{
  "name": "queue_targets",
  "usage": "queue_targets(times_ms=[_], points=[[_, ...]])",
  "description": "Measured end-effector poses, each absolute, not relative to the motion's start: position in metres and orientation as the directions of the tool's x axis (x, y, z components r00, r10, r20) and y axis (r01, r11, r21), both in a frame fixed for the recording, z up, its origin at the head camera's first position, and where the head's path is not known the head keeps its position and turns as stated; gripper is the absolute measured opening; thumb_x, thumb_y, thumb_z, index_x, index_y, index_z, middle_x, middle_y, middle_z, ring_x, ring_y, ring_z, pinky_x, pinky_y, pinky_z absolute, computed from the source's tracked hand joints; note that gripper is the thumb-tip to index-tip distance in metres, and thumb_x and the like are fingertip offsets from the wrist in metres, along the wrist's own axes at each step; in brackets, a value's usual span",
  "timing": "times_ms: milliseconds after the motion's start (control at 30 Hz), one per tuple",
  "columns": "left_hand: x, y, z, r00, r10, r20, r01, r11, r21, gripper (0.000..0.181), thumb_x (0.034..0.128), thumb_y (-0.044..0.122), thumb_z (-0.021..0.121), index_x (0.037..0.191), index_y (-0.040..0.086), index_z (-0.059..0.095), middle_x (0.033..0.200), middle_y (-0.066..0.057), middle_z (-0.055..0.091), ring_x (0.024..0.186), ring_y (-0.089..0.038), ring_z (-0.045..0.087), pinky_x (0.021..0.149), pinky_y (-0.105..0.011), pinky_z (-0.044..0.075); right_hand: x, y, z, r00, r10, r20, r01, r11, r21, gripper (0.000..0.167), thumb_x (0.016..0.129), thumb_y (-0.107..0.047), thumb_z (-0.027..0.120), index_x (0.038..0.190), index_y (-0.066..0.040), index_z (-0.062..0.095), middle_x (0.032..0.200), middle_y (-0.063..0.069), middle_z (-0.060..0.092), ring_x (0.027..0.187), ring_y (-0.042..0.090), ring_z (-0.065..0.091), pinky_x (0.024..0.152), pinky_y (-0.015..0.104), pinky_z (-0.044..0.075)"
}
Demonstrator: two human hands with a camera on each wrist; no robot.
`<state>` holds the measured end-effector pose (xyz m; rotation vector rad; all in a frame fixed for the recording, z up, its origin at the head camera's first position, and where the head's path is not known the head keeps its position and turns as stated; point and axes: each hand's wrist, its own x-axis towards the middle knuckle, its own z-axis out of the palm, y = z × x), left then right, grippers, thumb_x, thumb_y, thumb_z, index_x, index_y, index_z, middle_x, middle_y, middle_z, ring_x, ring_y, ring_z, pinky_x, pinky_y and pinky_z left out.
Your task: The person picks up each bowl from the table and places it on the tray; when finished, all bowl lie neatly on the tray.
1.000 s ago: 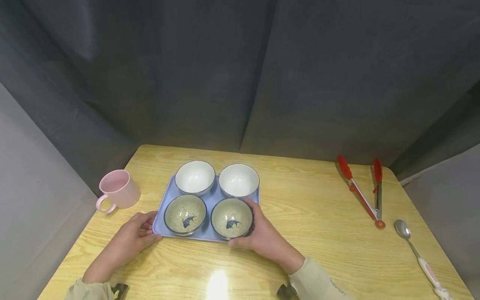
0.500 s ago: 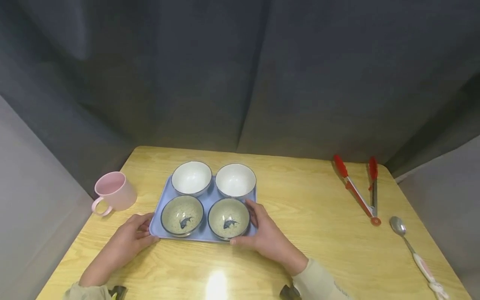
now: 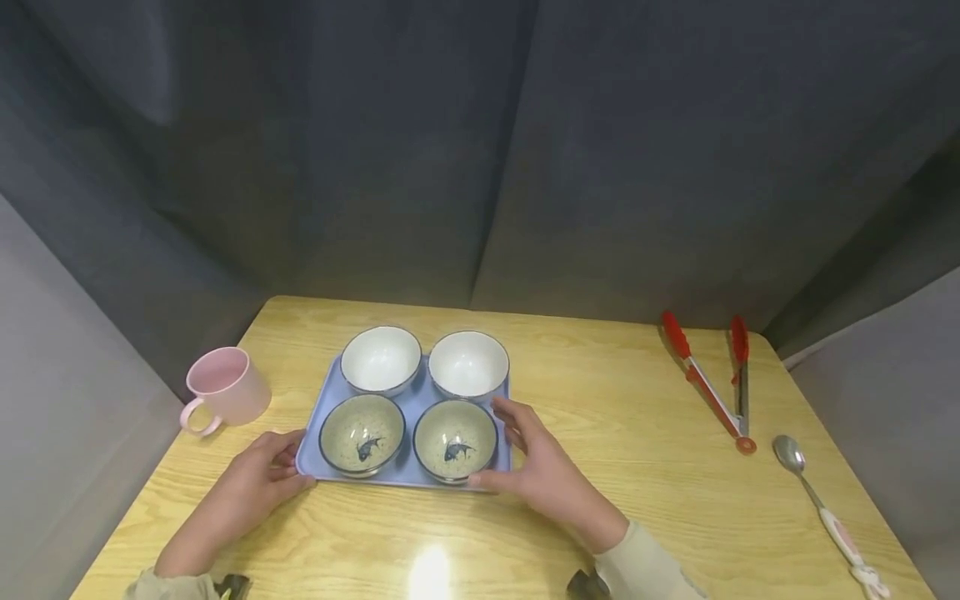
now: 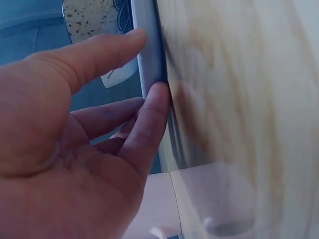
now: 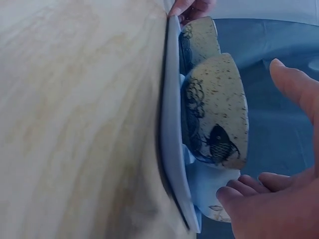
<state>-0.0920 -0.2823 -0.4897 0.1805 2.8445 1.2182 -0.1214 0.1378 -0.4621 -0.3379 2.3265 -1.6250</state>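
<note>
A blue tray lies on the wooden table, bearing two white-lined bowls at the back and two speckled fish-patterned bowls in front. My left hand holds the tray's front left corner; in the left wrist view the thumb lies over the tray rim and fingertips meet its side. Beside the front right bowl is my right hand, fingers spread and holding nothing. The right wrist view shows a gap between its thumb and that fish bowl, while its other fingers are near a back bowl.
Left of the tray stands a pink mug. Red-tipped tongs lie spread at the back right, with a long-handled spoon nearer the right edge. A dark curtain hangs behind the table.
My right hand has let go of the front right bowl and drawn a little to the right. The left hand stays at the tray corner. The head view has shifted slightly.
</note>
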Motion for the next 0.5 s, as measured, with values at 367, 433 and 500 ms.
queue_targets(times_ms=[367, 433, 500], points=[[-0.095, -0.282, -0.485, -0.990, 0.144, 0.006, 0.107, 0.712, 0.694, 0.061, 0.0890, 0.007, 0.093, 0.141, -0.013, 0.068, 0.111, -0.009, 0.074, 0.098, -0.013, 0.075, 0.085, -0.022, 0.070, -0.121, 0.160, -0.448, -0.915, -0.401, 0.044, -0.205, 0.369, -0.907, 0.092, 0.096, -0.026, 0.091, 0.170, -0.005, 0.039, 0.178, 0.019, 0.040, 0.167, 0.043, 0.038, 0.139, 0.059, 0.033], [-0.096, -0.283, -0.483, -0.990, 0.141, -0.001, 0.103, 0.733, 0.673, 0.057, 0.0915, 0.012, 0.092, 0.139, -0.010, 0.071, 0.109, -0.007, 0.075, 0.096, -0.012, 0.075, 0.084, -0.022, 0.069, -0.121, 0.166, -0.446, -0.909, -0.410, 0.075, -0.244, 0.378, -0.893, 0.085, 0.101, -0.026, 0.086, 0.169, -0.006, 0.039, 0.177, 0.019, 0.041, 0.167, 0.042, 0.039, 0.138, 0.060, 0.033], [-0.097, -0.284, -0.479, -0.991, 0.135, -0.001, 0.102, 0.754, 0.649, 0.052, 0.0947, 0.018, 0.091, 0.137, -0.008, 0.073, 0.109, -0.005, 0.076, 0.096, -0.012, 0.075, 0.083, -0.023, 0.068, -0.121, 0.172, -0.445, -0.905, -0.411, 0.104, -0.277, 0.386, -0.880, 0.079, 0.104, -0.026, 0.082, 0.169, -0.006, 0.040, 0.176, 0.019, 0.043, 0.166, 0.043, 0.040, 0.137, 0.060, 0.034]])
